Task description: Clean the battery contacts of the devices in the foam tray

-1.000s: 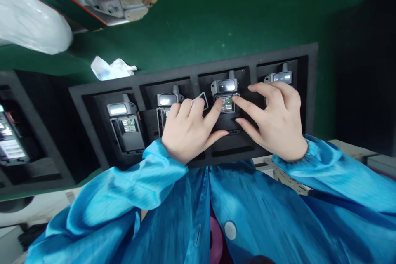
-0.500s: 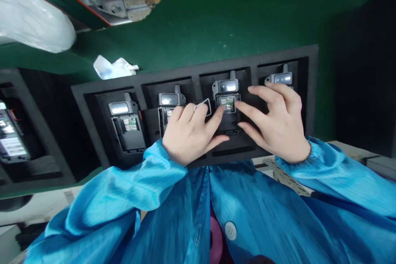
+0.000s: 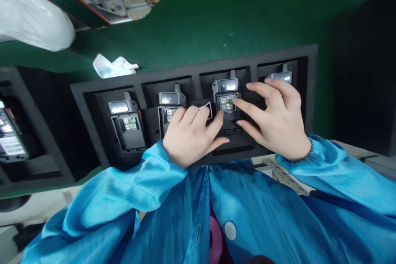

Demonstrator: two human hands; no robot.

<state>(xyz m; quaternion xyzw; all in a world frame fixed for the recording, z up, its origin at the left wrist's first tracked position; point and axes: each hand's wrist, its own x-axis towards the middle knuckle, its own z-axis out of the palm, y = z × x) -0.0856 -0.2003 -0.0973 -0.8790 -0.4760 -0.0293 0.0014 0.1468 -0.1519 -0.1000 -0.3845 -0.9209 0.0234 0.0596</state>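
Note:
A black foam tray (image 3: 185, 72) holds a row of grey handheld devices lying in separate slots. The third device (image 3: 227, 101) has its back open with a small green board showing. My left hand (image 3: 190, 134) rests at its left side, the index finger on its lower left edge, with a small thin clear film piece (image 3: 206, 109) pinched between the fingers. My right hand (image 3: 274, 121) is on the right side, its index fingertip touching the green board and the thumb against the device's lower body.
Two more open devices (image 3: 125, 121) (image 3: 170, 105) sit in the slots to the left and another (image 3: 280, 77) behind my right hand. A crumpled white wipe (image 3: 113, 67) lies on the green table. Another foam tray (image 3: 18, 140) sits at far left.
The left hand has drawn back slightly, its index finger sliding down from the board to the device's edge. The right index fingertip moved onto the green board.

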